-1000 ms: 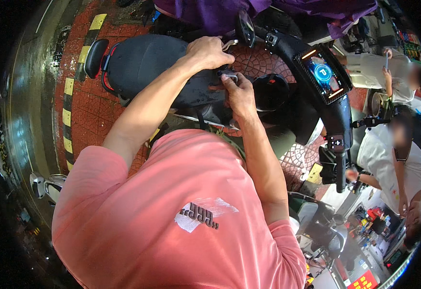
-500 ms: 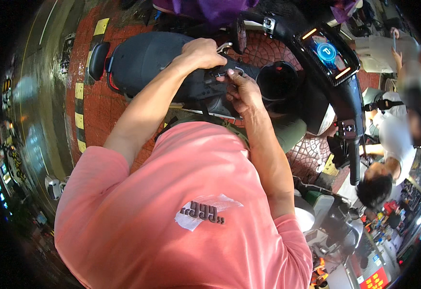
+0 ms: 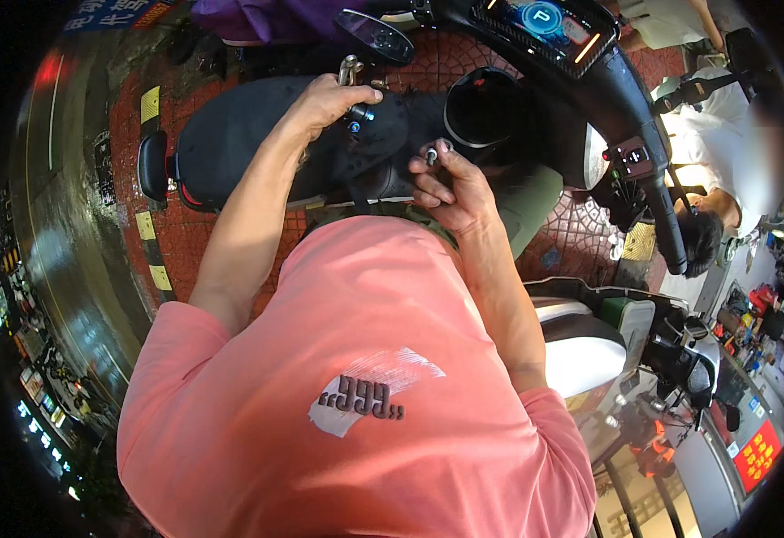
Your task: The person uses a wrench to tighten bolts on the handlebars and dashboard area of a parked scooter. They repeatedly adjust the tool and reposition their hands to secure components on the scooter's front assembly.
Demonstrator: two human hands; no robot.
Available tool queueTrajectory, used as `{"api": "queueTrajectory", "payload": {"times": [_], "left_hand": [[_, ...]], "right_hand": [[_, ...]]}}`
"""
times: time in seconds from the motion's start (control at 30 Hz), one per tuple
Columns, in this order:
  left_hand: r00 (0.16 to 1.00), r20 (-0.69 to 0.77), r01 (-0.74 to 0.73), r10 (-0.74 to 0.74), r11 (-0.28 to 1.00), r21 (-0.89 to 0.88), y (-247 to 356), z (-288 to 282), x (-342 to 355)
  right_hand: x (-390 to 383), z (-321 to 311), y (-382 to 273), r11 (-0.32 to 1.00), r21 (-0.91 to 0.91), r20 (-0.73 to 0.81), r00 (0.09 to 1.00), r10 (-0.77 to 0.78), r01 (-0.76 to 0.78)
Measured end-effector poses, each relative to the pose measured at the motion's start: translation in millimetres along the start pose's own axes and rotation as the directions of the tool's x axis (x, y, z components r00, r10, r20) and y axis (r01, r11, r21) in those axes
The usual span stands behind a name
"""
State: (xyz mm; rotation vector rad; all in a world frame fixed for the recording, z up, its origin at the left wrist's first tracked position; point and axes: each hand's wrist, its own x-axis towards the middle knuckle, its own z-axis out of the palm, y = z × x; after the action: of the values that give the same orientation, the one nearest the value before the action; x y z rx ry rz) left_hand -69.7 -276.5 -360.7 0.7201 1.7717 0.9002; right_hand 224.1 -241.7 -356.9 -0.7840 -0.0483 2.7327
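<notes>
My left hand (image 3: 324,103) is closed around a metal part (image 3: 350,72) above the scooter seat. A curved silvery end sticks up past the fingers, and a black section with blue tips (image 3: 359,117) shows below the thumb. What kind of part it is I cannot make out. To its right, my right hand (image 3: 453,186) is palm up, fingers curled, pinching a small silvery cylindrical piece (image 3: 431,156) between thumb and forefinger. Both hands are over the black scooter seat (image 3: 248,134) and its front end, apart from each other.
Right of my hands stands a round black container (image 3: 484,112). Beyond are the scooter's lit display (image 3: 544,22), handlebar grip (image 3: 670,224) and a mirror (image 3: 376,36). A person in white (image 3: 723,215) is at the right. White-and-black scooter (image 3: 580,350) lies nearby; wet road (image 3: 78,224) at left.
My hands, close together before over the scooter, have separated. The left has gone left with the metal part; the right holds the small piece apart from it. The view has shifted too.
</notes>
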Motion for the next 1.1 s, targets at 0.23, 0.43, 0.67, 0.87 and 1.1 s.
{"api": "queueTrajectory", "payload": {"times": [0.23,0.43,0.67,0.87,1.1], "left_hand": [[0.981,0.056,0.19,-0.187,0.98,-0.053,6,1,-18],[0.962,0.028,0.273,-0.272,0.961,-0.032,0,4,-16],[0.949,-0.023,0.308,-0.314,0.94,-0.147,-27,4,-10],[0.956,0.016,0.279,-0.293,0.89,-0.361,-23,7,-5],[0.964,0.055,0.224,-0.259,0.686,-0.692,-2,7,-29]], "right_hand": [[-43,-9,-16,0.986,-0.053,0.055,0.987,-0.153,0.155],[-98,-19,-40,0.935,-0.076,0.005,0.938,-0.347,0.346],[-180,-144,-87,0.821,-0.178,-0.559,0.631,-0.538,0.543],[-239,-346,-136,0.823,-0.311,-0.774,0.375,-0.51,0.476],[-207,-305,-140,0.668,-0.637,-0.707,0.055,-0.705,0.384]]}}
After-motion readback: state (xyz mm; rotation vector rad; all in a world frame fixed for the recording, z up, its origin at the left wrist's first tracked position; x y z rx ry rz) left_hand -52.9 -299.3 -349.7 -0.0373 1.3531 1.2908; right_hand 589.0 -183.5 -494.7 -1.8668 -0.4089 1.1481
